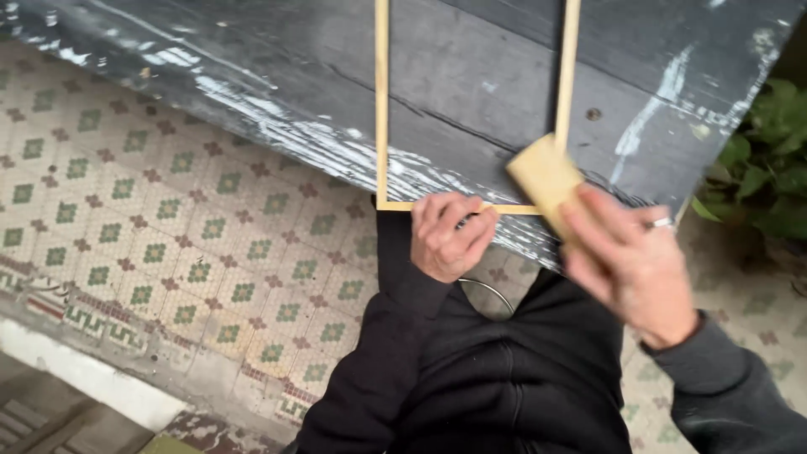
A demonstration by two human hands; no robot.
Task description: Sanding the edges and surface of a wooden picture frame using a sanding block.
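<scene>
My left hand [450,235] is clenched around the near rail of the wooden frame [382,109], at the frame's closest edge. My right hand [630,265] sits just right of that rail, fingers closed on a tan sanding block [545,176] whose face touches the frame's near right corner. The hand is motion-blurred. The frame lies flat on the dark, paint-streaked worktop [471,76], its near rail at the worktop's edge. I judge the frame light, thin and easily racked or snapped, so best held close to a corner joint. The patterned tile floor [168,227] lies left of the frame, green foliage [769,160] well to the right.
</scene>
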